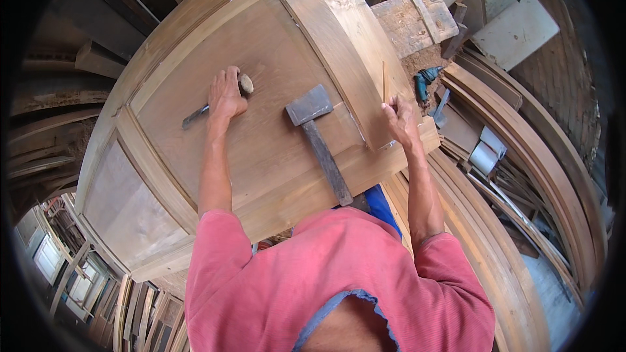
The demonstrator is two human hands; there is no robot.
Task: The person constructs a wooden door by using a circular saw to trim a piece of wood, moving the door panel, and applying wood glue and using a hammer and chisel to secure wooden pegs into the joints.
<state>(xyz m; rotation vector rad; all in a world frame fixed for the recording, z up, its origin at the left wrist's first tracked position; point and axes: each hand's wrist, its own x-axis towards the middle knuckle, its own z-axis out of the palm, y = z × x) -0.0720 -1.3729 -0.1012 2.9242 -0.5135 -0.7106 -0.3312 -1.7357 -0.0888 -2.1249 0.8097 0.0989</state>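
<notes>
A panelled wooden door (261, 39) lies flat in front of me. On its large panel my left hand (227, 96) is wrapped round a chisel (195, 116); the dark blade sticks out to the left and the round wooden handle end shows at the right. Between my hands a mallet (309, 105) with a grey, block-shaped head rests on the panel, its dark handle pointing toward me. At the door's right edge my right hand (402, 120) pinches a thin brown wooden stick (385, 81), which stands out past the fingers.
A teal power drill (426, 83) lies just right of the door, by a rough wooden board (407, 22) and sawdust. Long timber planks (515, 123) are stacked along the right. More boards (59, 117) lean at the left. A white roll-shaped object (484, 156) sits among scraps.
</notes>
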